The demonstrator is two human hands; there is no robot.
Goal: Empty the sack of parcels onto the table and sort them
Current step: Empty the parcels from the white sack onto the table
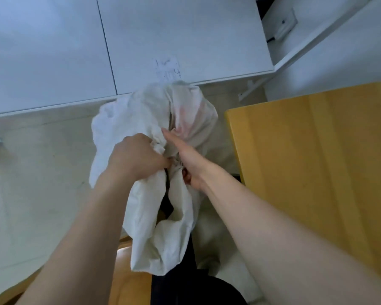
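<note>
Your wooden table (pixel 317 172) stands on the right. The white sack (pixel 185 111) is held just left of it, long axis running near to far, with the bulging end far and its contents hidden. Your left hand (pixel 134 157) clenches a bunch of its cloth, and your right hand (pixel 185 155) lies against it with fingers straight.

The one camera sits on my head and looks forward and steeply down, wide-angled, so straight edges bow toward the borders. My forearms (pixel 79 227) run in from the bottom edge. My left hand (pixel 136 157) and right hand (pixel 186 160) meet on the sack (pixel 145 119) close below the lens, mid-picture. The floor (pixel 42 161) lies well beneath on the left, the table (pixel 317 161) fills the right, and white panels (pixel 185 36) cross the top.
</note>
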